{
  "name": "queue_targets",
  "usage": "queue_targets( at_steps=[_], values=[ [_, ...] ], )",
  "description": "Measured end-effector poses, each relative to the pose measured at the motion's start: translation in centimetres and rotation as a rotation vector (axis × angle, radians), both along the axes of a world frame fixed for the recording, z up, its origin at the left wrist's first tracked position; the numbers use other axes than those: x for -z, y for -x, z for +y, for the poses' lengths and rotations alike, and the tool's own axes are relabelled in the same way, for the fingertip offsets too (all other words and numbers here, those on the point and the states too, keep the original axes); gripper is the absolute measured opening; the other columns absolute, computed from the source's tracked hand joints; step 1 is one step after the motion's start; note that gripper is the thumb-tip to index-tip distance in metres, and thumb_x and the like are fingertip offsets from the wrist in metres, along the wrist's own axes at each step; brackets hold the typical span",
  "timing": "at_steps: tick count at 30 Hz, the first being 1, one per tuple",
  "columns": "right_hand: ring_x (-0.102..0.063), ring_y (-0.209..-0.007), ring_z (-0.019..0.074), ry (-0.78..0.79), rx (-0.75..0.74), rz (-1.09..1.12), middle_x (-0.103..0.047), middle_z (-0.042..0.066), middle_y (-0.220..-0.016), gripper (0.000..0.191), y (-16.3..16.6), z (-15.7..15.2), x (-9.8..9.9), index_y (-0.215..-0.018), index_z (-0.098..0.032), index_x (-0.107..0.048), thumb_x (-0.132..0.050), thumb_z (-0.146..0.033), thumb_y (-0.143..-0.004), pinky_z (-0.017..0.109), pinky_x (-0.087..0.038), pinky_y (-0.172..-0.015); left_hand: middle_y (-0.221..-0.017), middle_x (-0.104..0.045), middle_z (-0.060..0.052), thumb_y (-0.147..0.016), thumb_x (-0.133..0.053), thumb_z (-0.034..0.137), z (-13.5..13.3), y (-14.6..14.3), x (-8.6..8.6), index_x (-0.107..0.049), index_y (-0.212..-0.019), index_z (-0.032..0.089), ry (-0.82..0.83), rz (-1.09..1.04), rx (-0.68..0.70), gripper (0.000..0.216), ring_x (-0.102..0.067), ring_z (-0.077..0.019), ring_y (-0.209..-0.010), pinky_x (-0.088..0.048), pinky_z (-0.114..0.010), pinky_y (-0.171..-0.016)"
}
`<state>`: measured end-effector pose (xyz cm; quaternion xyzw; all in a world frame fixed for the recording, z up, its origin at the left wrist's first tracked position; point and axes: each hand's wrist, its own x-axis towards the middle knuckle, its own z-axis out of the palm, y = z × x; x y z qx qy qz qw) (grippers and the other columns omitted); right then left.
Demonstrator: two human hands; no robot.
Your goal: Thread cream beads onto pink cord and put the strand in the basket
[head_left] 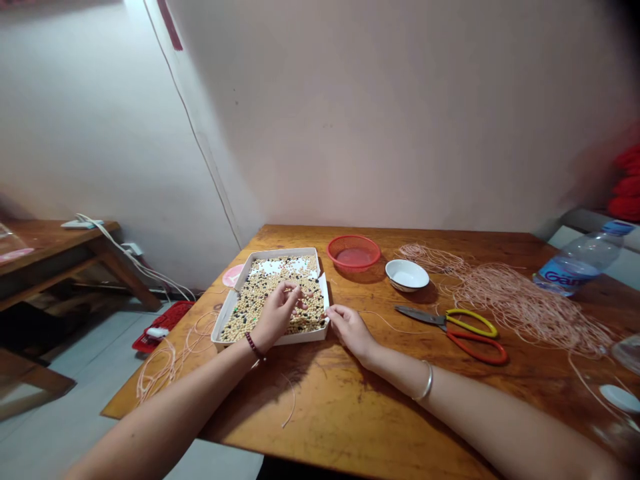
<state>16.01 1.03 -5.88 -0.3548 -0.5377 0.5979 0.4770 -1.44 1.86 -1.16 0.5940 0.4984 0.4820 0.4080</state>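
A shallow white box (226, 317) holds many small tan and dark beads (260, 299). Over the box's front right part is my left hand (277, 312), its fingers curled and the thumb near the fingertips. Whatever it holds is too small to make out. My right hand (349, 331) is at the box's right edge, with thumb and fingers pinched together. What sits in that pinch is also unclear. A thin pink cord (395, 328) runs along the table to the right of this hand.
Behind the box's right side stands a red plastic basket (353, 253), with a white bowl (407, 275) beside it. Scissors (453, 325) lie right of my right hand. A heap of pink cord (515, 300) and a plastic bottle (583, 260) are farther right. More cord (173, 360) hangs at the left edge.
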Motion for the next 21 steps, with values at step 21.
queue_targets(
  at_steps=[21],
  values=[
    [-0.032, -0.045, 0.0077, 0.034, 0.055, 0.004, -0.039, -0.006, -0.050, 0.042, 0.0, 0.0, 0.0, -0.074, -0.016, -0.059, -0.057, -0.058, -0.076, 0.022, -0.022, -0.043, -0.079, -0.060, -0.003, -0.076, -0.067, 0.047, -0.4, -0.1, -1.0, -0.061, -0.082, 0.015, -0.015, 0.036, 0.001, 0.034, -0.056, -0.0136, -0.072, -0.047, -0.022, -0.057]
  ],
)
